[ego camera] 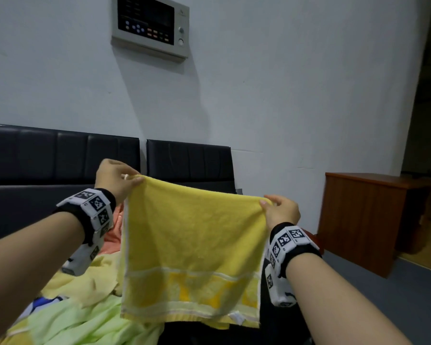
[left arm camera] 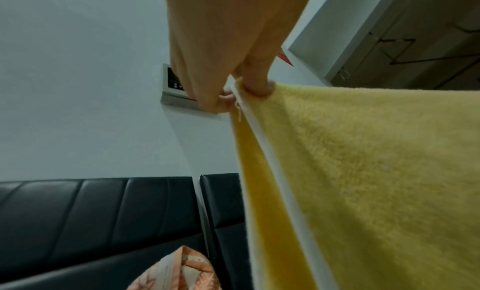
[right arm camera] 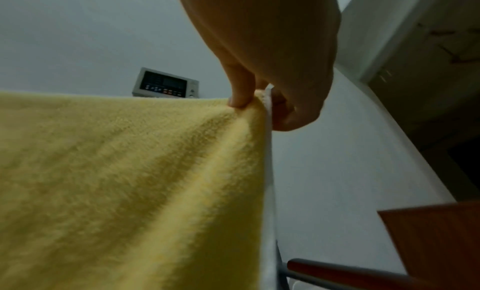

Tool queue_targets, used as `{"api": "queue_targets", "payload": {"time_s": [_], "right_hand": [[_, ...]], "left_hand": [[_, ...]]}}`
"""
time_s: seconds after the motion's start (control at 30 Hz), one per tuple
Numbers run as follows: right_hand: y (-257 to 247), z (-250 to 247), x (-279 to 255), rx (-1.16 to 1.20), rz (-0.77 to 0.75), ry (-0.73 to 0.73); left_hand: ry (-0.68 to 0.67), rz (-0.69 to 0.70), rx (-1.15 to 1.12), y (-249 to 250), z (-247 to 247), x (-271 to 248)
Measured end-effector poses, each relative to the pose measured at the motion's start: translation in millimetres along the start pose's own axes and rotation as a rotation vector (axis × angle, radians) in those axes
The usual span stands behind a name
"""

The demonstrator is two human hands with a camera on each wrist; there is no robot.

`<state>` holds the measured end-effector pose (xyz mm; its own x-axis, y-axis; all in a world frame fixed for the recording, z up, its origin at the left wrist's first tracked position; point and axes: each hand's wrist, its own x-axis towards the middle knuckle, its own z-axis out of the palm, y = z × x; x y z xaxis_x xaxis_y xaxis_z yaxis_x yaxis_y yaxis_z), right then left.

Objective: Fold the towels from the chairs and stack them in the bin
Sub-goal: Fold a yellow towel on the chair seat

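Note:
A yellow towel (ego camera: pixel 192 247) hangs spread out in the air in front of the black chairs (ego camera: pixel 189 163). My left hand (ego camera: pixel 125 179) pinches its upper left corner, and my right hand (ego camera: pixel 271 204) pinches its upper right corner. The towel is doubled over, with a patterned band and white hem along the bottom. In the left wrist view the thumb and fingers of the left hand (left arm camera: pixel 241 89) clamp the yellow towel (left arm camera: pixel 363 171) at its white edge. In the right wrist view the right hand (right arm camera: pixel 259 101) grips the yellow towel (right arm camera: pixel 116 181) the same way. No bin shows.
A heap of other towels lies on the seats at lower left: light green (ego camera: pixel 80 322), pale yellow (ego camera: pixel 85 277) and orange (ego camera: pixel 112 240). A wooden cabinet (ego camera: pixel 368 220) stands at right beside a doorway. A control panel (ego camera: pixel 151 23) hangs on the wall above.

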<state>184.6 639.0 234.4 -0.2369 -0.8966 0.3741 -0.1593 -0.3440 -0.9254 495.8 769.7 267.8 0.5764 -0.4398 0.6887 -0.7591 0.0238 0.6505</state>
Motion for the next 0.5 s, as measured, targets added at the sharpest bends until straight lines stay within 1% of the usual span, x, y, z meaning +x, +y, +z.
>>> {"api": "queue_targets", "payload": {"time_s": [0.07,0.17,0.23,0.33,0.43,0.5], "right_hand": [[-4,-2,1,-0.035,-0.011,-0.006],[-9,-6,0,-0.028,-0.026,-0.010],[-13,-8,-4,0.016,-0.019,-0.019],[-16,-9,-8,0.116,0.045,-0.050],[-18,-11,-12,0.206,0.065,-0.063],[-21,-14,-15,0.221,0.056,-0.057]], "left_hand": [[0.014,0.025,0.029,5,-4,-2],[0.022,-0.010,0.029,13,-9,-5],[0.040,-0.060,-0.004,18,-13,-8],[0.053,-0.145,-0.082,21,-18,-12],[0.069,-0.175,-0.138,23,-26,-17],[0.081,-0.184,-0.168,23,-30,-18]]}}
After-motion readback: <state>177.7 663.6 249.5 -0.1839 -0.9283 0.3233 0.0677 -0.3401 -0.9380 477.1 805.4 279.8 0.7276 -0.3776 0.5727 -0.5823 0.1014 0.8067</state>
